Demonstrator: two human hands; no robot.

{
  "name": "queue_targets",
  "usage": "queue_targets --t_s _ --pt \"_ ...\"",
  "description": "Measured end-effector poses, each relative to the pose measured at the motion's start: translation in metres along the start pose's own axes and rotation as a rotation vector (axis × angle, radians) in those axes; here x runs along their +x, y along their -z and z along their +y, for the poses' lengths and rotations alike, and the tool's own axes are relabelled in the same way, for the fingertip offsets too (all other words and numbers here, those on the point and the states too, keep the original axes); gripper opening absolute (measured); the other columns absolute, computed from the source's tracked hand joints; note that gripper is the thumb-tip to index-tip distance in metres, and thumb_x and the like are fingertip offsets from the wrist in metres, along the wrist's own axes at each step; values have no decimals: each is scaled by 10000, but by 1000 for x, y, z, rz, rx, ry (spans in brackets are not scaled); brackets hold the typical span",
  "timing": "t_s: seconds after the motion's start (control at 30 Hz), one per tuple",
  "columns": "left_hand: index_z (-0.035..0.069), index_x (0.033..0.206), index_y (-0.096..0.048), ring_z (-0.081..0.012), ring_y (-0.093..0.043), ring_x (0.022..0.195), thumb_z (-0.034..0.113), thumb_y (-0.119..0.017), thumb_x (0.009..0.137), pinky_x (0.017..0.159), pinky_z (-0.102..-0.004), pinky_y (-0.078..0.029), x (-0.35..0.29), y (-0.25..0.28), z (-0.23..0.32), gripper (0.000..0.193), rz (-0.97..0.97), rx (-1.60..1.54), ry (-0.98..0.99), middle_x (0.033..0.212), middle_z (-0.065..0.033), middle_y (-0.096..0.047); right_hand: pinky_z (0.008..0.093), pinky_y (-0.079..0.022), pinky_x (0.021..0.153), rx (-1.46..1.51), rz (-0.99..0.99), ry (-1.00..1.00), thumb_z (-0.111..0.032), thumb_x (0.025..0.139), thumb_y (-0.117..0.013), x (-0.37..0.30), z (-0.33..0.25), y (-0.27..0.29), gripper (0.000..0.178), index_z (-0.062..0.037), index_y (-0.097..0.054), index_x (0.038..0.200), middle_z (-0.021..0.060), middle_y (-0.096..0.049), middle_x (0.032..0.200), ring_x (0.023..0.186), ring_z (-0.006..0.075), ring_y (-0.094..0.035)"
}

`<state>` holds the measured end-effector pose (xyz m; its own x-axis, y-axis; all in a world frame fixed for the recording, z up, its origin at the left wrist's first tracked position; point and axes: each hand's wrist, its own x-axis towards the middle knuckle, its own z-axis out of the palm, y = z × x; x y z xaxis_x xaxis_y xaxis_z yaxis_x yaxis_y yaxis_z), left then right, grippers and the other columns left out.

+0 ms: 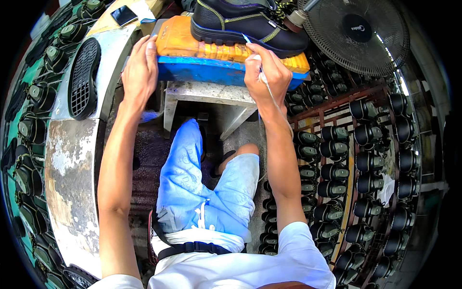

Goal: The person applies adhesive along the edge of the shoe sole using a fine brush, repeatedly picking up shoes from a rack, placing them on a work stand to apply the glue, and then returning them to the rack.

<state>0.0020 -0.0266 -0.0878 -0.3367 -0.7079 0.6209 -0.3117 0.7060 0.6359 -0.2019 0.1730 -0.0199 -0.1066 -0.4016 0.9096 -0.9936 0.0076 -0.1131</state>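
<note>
You wear a white T-shirt (216,272) with short, loose sleeves; your right sleeve (301,245) has soft folds around the upper arm, while only a sliver of your left sleeve (115,282) shows. A black belt (173,251) of flat webbing crosses your waist over the shirt, with a black buckle (196,247) at the front. Your shorts (185,168) are light blue and wide-legged, with a faint printed pattern and a white drawstring (202,216); the right leg looks paler. Your left hand (140,72) and right hand (269,74) are bare, like your slim forearms. Your right foot has a dark shoe (217,167), partly hidden.
</note>
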Motion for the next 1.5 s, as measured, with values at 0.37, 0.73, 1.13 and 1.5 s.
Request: queue_targets --t_s 0.37,0.73,1.13,1.5 --pt "105 1398 -677 -307 -648 1136 392 -387 1150 1038 -401 -466 58 -32 -55 478 -172 -244 84 1220 -197 -703 380 -552 568 -139 -41 -55 -22 794 -636 -17 23 80 267 -60 -776 1019 144 -741 827 631 328 -700" --pt "34 1465 -595 -259 -596 1318 162 -436 1101 1153 -359 -403 56 -37 -34 418 -81 -371 201 1423 -181 -648 250 -408 498 433 69 -576 -53 930 -502 -3 -2 168 310 45 -776 1036 61 -645 686 549 102 -540" --pt "-4 1268 -724 -18 -561 679 1 -704 967 622 -182 -434 -84 24 119 302 -119 -395 -324 785 7 -685 337 -601 828 951 -25 -818 -344 1111 -466 -17 13 84 505 -11 -524 1485 208 -764 1143 976 239 -763" --pt "-47 1337 -593 -228 -699 1142 79 -994 606 1065 -371 -514 163 -31 158 843 -839 -391 -288 1241 -138 -745 442 -523 1038 325 -312 -682 -451 662 -975 12 66 27 909 -1 -595 1355 246 -712 1258 1198 367 -683"
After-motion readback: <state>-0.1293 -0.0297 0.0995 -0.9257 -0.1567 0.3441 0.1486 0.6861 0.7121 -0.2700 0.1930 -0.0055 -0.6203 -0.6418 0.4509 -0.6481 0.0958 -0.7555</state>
